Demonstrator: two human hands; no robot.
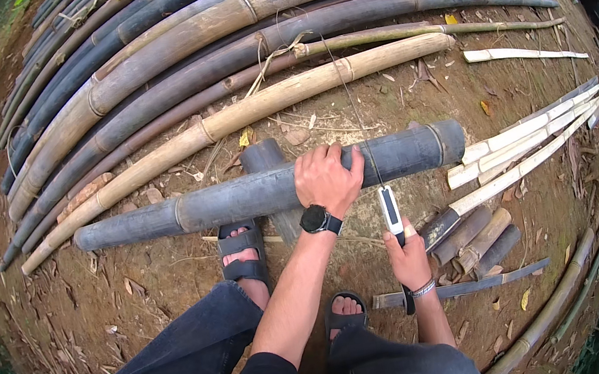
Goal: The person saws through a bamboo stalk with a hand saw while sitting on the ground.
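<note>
A thick dark grey bamboo pole (pixel 239 199) lies crosswise in front of me, resting over a shorter dark bamboo piece (pixel 261 157). My left hand (pixel 328 180), with a black watch at its wrist, is closed over the top of the pole, right of its middle. In my right hand (pixel 409 257) is the grip of a handsaw (pixel 391 208) with a white and black handle. Its thin blade reaches away from me across the pole, just right of my left hand. How deep the blade sits in the bamboo I cannot tell.
Several long bamboo poles (pixel 175 42) lie side by side beyond, with a pale pole (pixel 285 93) nearest. Pale split strips (pixel 533 125) and short cut bamboo pieces (pixel 484 240) lie at the right. My sandalled feet (pixel 242 252) stand close to the pole on leaf-strewn dirt.
</note>
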